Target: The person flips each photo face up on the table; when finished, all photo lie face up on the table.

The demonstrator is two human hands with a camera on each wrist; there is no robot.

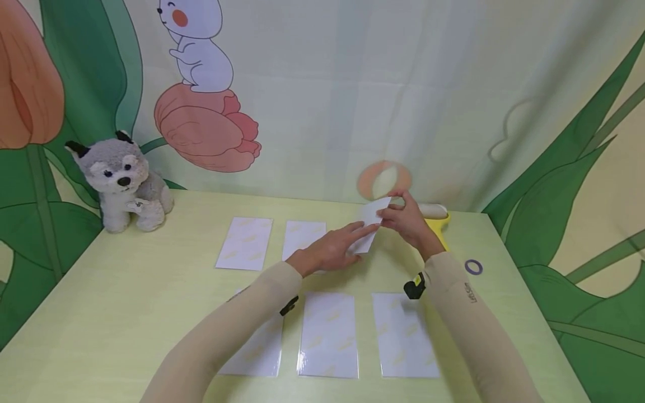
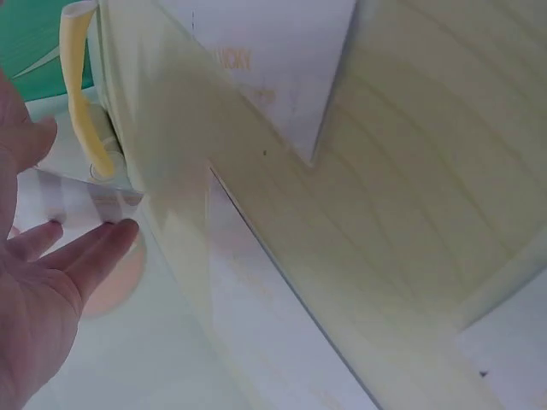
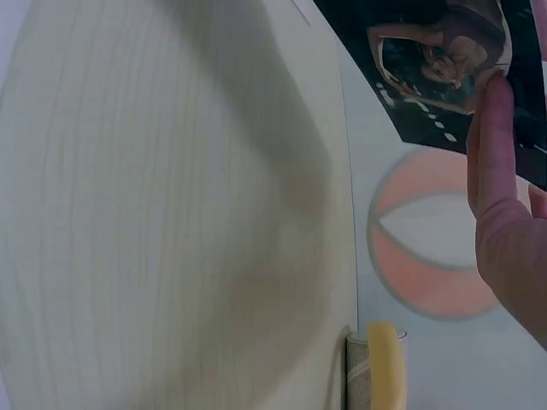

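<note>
Above the back of the table, a photo print (image 1: 375, 208) is held up tilted, its white back towards the head camera. In the right wrist view the picture side of the photo print (image 3: 410, 81) shows a person against dark green. My right hand (image 1: 403, 221) pinches it at its right edge. Across its white back lie the extended fingers of my left hand (image 1: 335, 246); the left wrist view has these fingertips (image 2: 120, 235) at the sheet, with the thumb spread apart. Beside the left hand, a face-down print (image 1: 304, 232) lies partly covered by it.
Other white-backed prints lie on the table: one at back left (image 1: 244, 243), one in front middle (image 1: 328, 336), one front right (image 1: 405, 336), another under the left sleeve. Behind the right hand lies a yellow-handled roller (image 1: 438, 221), near a purple ring (image 1: 473, 267). A plush husky (image 1: 128, 184) sits back left.
</note>
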